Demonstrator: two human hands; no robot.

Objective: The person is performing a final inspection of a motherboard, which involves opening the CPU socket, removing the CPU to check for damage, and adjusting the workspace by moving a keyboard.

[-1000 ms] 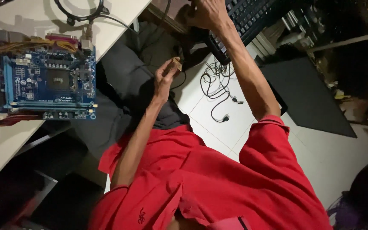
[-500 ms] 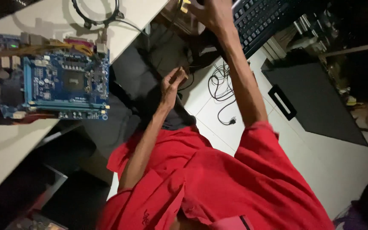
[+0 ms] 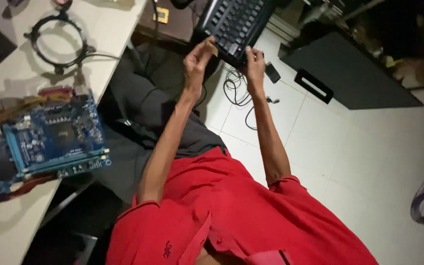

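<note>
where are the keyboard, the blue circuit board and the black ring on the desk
keyboard (image 3: pixel 234 22), head view, middle of the keys
blue circuit board (image 3: pixel 50 142), head view, centre of board
black ring (image 3: pixel 55 41), head view, left rim

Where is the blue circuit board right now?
In the head view the blue circuit board lies at the left on the white desk, near its edge, below the black ring and left of the person's left arm.

Keyboard matt black plastic; floor tiles smooth, glossy; shirt red cloth.
</note>
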